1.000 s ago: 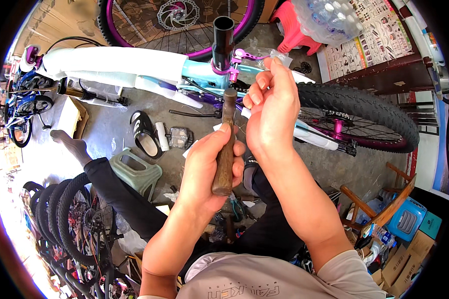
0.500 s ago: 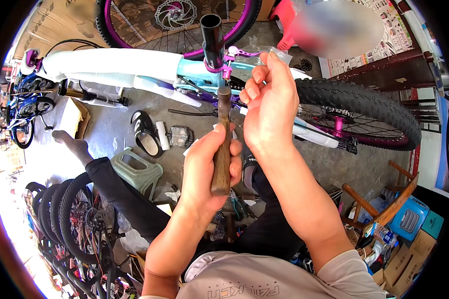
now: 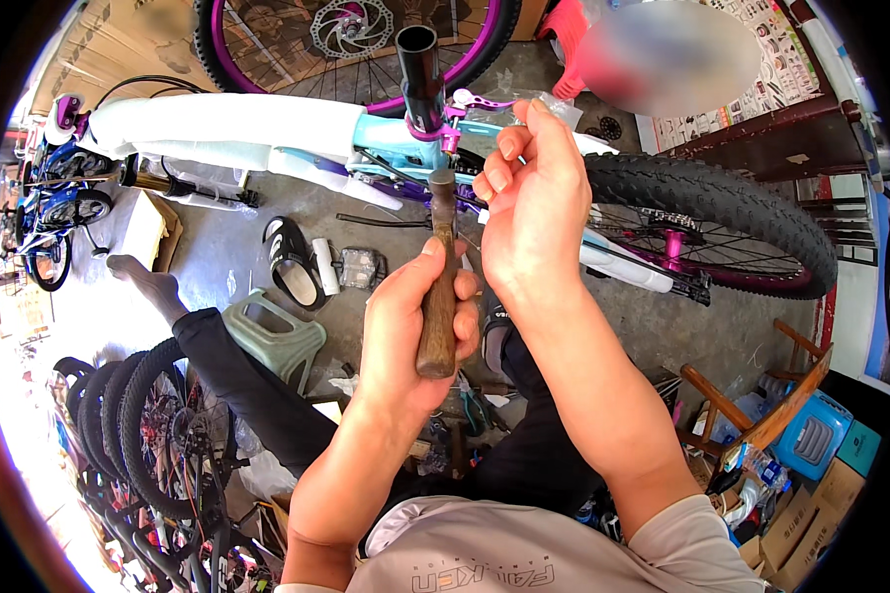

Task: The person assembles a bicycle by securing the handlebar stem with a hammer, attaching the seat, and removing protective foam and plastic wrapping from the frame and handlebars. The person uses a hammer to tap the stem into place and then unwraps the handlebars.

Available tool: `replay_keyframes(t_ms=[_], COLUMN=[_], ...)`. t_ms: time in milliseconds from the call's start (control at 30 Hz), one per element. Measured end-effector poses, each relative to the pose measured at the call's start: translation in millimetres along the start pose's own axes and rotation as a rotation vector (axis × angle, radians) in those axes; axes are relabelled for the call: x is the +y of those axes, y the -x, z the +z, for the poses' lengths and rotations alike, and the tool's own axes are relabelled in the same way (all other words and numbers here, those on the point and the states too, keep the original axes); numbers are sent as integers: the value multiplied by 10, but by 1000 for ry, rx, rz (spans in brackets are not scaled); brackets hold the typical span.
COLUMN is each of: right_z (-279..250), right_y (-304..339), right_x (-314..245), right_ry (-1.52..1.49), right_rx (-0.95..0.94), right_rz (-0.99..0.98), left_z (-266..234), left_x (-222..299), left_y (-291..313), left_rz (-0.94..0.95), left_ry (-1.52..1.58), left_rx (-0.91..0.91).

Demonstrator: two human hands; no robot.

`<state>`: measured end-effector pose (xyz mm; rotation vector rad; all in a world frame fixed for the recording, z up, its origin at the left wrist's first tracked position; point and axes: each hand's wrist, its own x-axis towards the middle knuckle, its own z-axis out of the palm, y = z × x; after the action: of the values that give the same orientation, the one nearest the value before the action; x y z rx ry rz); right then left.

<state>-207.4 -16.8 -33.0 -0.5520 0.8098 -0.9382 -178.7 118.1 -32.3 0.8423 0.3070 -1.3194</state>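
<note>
My left hand (image 3: 405, 326) is wrapped around the wooden handle of a hammer (image 3: 438, 316), its small metal head pointing up toward the bicycle. Beside it my right hand (image 3: 534, 208) is raised with its fingers curled in; whether something small lies inside them is hidden. Its fingertips are next to the end of a purple quick-release lever (image 3: 489, 103), and I cannot tell whether they touch. That lever belongs to the purple seat clamp around a black seatpost (image 3: 420, 74). The light blue bicycle frame (image 3: 391, 138), partly wrapped in white foam, stretches across in front of me.
A black knobby rear tyre (image 3: 712, 203) is at the right, and a purple-rimmed wheel (image 3: 351, 35) at the back. On the floor are a black slipper (image 3: 292, 267) and a green stool (image 3: 272, 331). Several bicycles stand lower left. A wooden stool (image 3: 771, 415) and cardboard boxes are lower right.
The hammer and my left hand have shifted up very slightly. My right hand keeps its curled pose by the lever, and the bicycle stays in place.
</note>
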Motion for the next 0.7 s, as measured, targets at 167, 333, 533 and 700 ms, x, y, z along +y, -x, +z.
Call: replay_keyframes(t_ms=[167,333,533,700], right_z=[5,-5,-60,-105], right_y=[-8,-59,-92,-71], right_x=[-19,-50,-51,-28], right_ry=[-6,-23,-23,112], right_rx=[7,-5,-22,-171], right_rz=[4,-8,0,88], left_z=[-63,-472,-1908,-3280], left_x=[-33,-317,-1188,-1815], left_y=[45,241,199,-136], left_rz=[6,71,-137,-397], left_ry=[24,-197,-333,-513], left_rx=[-73,68,473,840])
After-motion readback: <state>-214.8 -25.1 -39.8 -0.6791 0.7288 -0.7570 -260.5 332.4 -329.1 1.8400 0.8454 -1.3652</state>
